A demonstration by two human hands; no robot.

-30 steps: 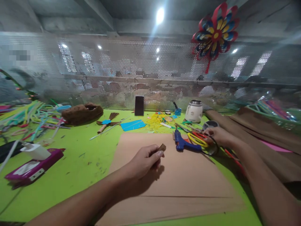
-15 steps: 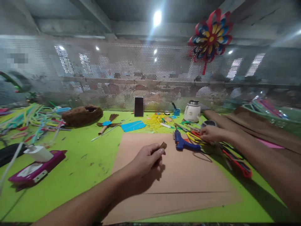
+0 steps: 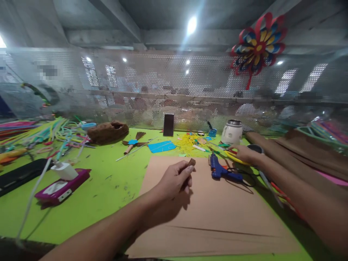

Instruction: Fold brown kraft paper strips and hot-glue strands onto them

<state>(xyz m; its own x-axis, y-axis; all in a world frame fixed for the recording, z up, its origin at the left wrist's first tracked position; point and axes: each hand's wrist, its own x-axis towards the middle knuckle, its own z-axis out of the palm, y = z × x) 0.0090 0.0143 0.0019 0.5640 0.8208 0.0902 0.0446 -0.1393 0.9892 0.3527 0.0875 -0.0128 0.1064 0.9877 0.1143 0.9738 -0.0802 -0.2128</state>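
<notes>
My left hand point(image 3: 175, 178) is closed in a pinch on a small brown piece point(image 3: 191, 162), held just above a large brown paper sheet point(image 3: 217, 214). My right hand point(image 3: 243, 153) reaches to the back right, its fingers curled over yellow-handled scissors point(image 3: 234, 158) among loose tools. A blue glue gun point(image 3: 220, 170) lies on the sheet's far edge between the two hands, its black cord looping to the right.
The green table point(image 3: 103, 188) holds a magenta box point(image 3: 61, 188) with a white charger, coloured strips at left, a brown furry object point(image 3: 107, 132), a blue paper cut-out point(image 3: 161, 146), yellow shreds, a white jar point(image 3: 232, 132) and brown rolls point(image 3: 299, 152) at right. Perforated mesh closes the back.
My right hand moved from beside the glue gun's cord farther back onto the scissors. The view shifted slightly; my left hand kept its pinch on the brown piece.
</notes>
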